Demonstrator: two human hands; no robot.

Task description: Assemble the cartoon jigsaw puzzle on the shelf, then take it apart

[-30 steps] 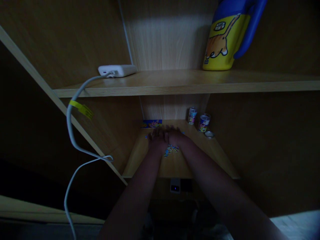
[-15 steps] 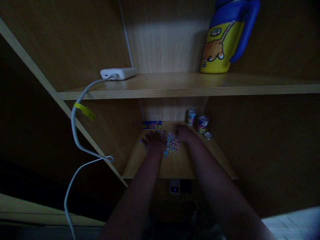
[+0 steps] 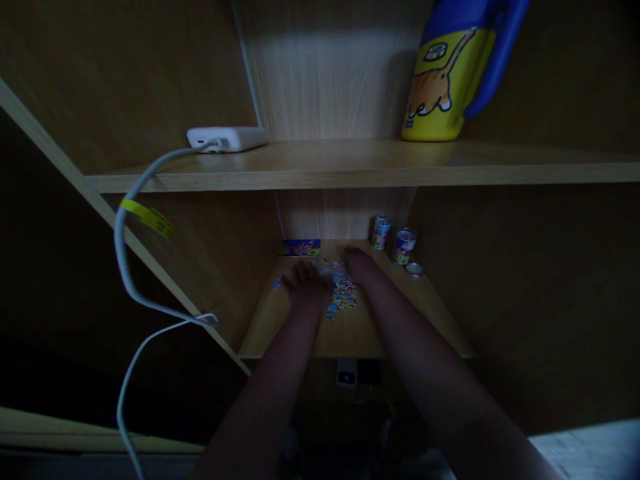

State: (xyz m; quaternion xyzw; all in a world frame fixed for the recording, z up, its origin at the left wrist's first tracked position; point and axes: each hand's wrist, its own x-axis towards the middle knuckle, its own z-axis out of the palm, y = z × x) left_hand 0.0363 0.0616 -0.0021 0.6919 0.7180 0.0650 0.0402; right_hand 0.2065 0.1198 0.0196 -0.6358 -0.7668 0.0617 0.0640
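Note:
A loose heap of small colourful jigsaw puzzle pieces (image 3: pixel 344 290) lies on the lower shelf between my hands, with a few pieces scattered to the left. My left hand (image 3: pixel 306 287) rests at the heap's left side, fingers spread and palm down among the pieces. At the right edge of the heap is my right hand (image 3: pixel 359 265), its fingers curled in. Whatever those fingers may hold is too dark and small to make out. Behind the heap, a blue printed card (image 3: pixel 300 248) with cartoon figures lies near the back wall.
Two cartoon-printed cans (image 3: pixel 381 232) stand at the back right, with a round metal lid (image 3: pixel 415 269) in front. On the upper shelf (image 3: pixel 330 179) sit a white power bank (image 3: pixel 230 139) with a trailing cable (image 3: pixel 123 253) and a yellow-blue mug (image 3: pixel 445 87). A small device (image 3: pixel 347 373) is below.
My right hand has moved slightly left, closer over the heap's edge. My left hand has shifted little, uncovering pieces behind and left of it. The camera view has tilted slightly.

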